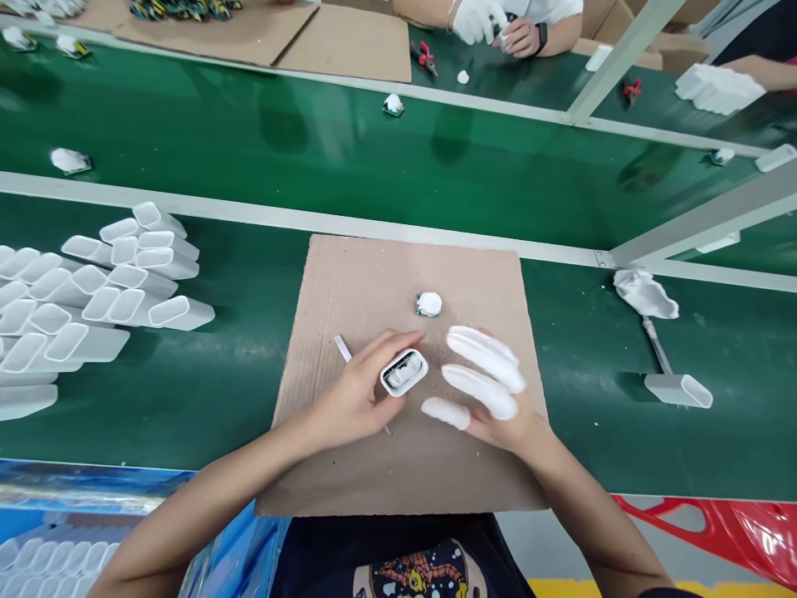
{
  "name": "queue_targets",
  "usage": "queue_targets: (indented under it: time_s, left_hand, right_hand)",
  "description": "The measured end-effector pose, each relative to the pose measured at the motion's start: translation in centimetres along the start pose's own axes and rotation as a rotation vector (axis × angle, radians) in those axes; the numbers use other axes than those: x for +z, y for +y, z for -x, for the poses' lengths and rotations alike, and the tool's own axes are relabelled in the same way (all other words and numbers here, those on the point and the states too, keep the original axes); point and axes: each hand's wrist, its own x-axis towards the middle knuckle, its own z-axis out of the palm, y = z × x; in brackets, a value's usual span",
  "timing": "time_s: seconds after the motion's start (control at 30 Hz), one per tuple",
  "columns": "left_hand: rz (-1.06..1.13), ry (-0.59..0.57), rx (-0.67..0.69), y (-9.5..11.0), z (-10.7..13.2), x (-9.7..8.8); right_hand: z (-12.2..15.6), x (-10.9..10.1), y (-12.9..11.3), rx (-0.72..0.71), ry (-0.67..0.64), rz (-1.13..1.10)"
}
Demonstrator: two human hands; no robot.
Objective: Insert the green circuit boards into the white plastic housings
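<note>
Left fingers [398,341] around casing [405,389], near rim [424,365]

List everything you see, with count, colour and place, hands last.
cardboard sheet: one, brown, centre
held casing: one, white, in left hand
small board: one, mostly white, centre
thin strip: one, white, centre
grouped casings: many, white, left
lone casing: one, white, right
slim tool: one, grey, right
crumpled item: one, white, right
table: one, green, near side
belt: one, green, beyond table
pieces: five, mostly white, on belt
rails: several, white, beside belt
hand tools: two, red, far side
parts pile: one, mixed, top left
co-workers: two, far side
container: one, blue, lower left
object: one, red, lower right
left hand: one, bare, centre
right hand: one, white finger covers, centre
</note>
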Motion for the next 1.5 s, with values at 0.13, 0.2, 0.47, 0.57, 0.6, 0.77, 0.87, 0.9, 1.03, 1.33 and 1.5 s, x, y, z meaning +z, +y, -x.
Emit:
queue_targets:
  time_s: [0.13,0.2,0.47,0.57,0.6,0.77,0.87,0.9,1.03,1.33,1.5]
  left_hand:
    - [-0.086,0.085,0.106,-0.4,0.0,-0.5]
    - [-0.098,0.099,0.145,-0.6,0.1,-0.4]
    - [0.038,0.002,0.056,-0.8,0.6,0.2]
    - [0.108,-0.077,-0.022,-0.7,0.8,-0.1]
    - [0.118,-0.097,-0.044,-0.6,0.9,-0.2]
    - [0.165,-0.178,-0.094,-0.3,0.8,-0.6]
    - [0.192,-0.249,-0.114,-0.2,0.6,-0.7]
    - [0.197,-0.269,-0.123,-0.1,0.6,-0.8]
    - [0.232,-0.323,-0.143,-0.1,0.3,-1.0]
    - [0.225,-0.325,-0.153,0.0,0.2,-0.8]
    - [0.165,-0.296,-0.13,0.0,0.3,-0.6]
  right_hand:
    - [0.1,-1.0,0.6,-0.004,0.158,-0.05]
    - [0.0,-0.8,0.7,-0.025,0.167,-0.083]
    - [-0.4,0.0,-0.3,0.151,-0.016,-0.151]
    - [-0.2,-0.1,-0.1,0.111,-0.132,-0.167]
    - [-0.1,-0.1,0.0,0.1,-0.167,-0.171]
    - [0.3,0.0,0.2,0.067,-0.234,-0.173]
    - [0.4,-0.1,0.1,0.047,-0.256,-0.187]
    - [0.4,-0.1,0.1,0.046,-0.268,-0.193]
    - [0.5,-0.2,0.0,0.062,-0.338,-0.245]
    - [0.2,0.1,-0.2,0.118,-0.338,-0.414]
    - [0.2,0.2,-0.3,0.118,-0.324,-0.439]
